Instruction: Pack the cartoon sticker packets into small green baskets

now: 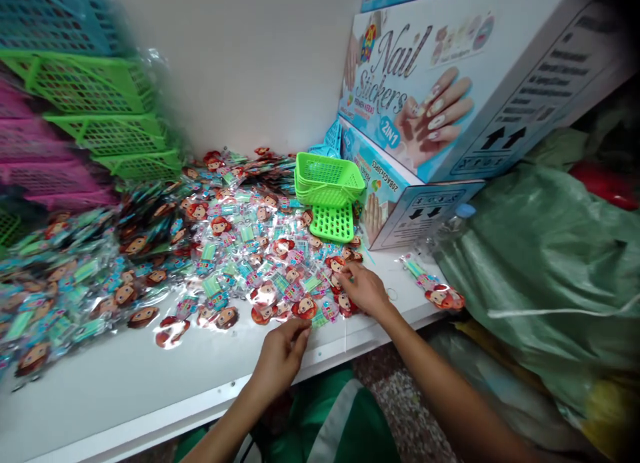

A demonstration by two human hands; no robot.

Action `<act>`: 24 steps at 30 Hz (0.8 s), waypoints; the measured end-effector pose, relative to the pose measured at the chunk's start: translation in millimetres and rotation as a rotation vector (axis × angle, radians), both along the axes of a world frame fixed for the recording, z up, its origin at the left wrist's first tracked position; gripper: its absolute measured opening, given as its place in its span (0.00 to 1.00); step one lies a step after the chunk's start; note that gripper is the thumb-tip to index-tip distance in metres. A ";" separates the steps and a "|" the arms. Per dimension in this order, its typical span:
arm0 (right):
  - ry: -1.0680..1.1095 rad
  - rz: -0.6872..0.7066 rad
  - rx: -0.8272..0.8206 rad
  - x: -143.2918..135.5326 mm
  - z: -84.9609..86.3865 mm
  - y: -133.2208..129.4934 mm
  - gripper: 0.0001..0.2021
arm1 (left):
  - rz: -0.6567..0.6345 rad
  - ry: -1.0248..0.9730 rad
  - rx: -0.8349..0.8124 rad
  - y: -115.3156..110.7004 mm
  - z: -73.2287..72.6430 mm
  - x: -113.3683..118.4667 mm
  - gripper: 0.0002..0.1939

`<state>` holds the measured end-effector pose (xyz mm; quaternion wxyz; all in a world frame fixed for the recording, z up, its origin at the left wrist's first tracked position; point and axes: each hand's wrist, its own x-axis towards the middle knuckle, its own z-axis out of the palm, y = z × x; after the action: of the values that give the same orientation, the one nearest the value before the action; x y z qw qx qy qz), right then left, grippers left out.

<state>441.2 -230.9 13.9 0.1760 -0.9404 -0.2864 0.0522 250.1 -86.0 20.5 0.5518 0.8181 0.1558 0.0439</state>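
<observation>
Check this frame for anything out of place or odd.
The lower carton looks upside down: its printed arrows point down, while those on the carton above point up. One packet lies apart from the pile, beyond the right hand.

The only view comes from the wearer's head, facing forward and steeply down across the white table (120, 383), near enough to show both forearms.
</observation>
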 end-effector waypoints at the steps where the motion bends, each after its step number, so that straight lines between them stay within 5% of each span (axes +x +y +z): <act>1: 0.000 0.020 0.005 -2.4 1.1 5.7 0.15 | -0.004 -0.009 0.057 2.9 -2.2 0.1 0.14; 6: -0.026 0.130 -0.070 -8.7 0.1 21.1 0.20 | -0.059 -0.050 0.372 14.7 -17.7 7.0 0.17; 9: -0.029 0.189 -0.118 -8.8 -2.3 25.6 0.13 | -0.052 -0.068 0.527 18.4 -24.1 14.5 0.17; 15: -0.040 0.178 -0.096 -3.9 -3.7 22.8 0.15 | -0.039 -0.105 0.804 28.1 -24.7 29.7 0.16; 20: -0.034 0.269 -0.052 0.6 -13.1 19.6 0.15 | -0.106 -0.172 0.935 43.2 -19.5 68.0 0.18; 24: -0.050 0.303 -0.011 3.0 -19.6 19.9 0.17 | -0.317 -0.271 1.024 55.6 -14.9 108.3 0.15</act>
<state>444.3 -211.0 -5.7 0.1538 -0.8884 -0.4290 0.0564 358.4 -30.4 5.5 0.0985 0.9824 -0.0828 0.1351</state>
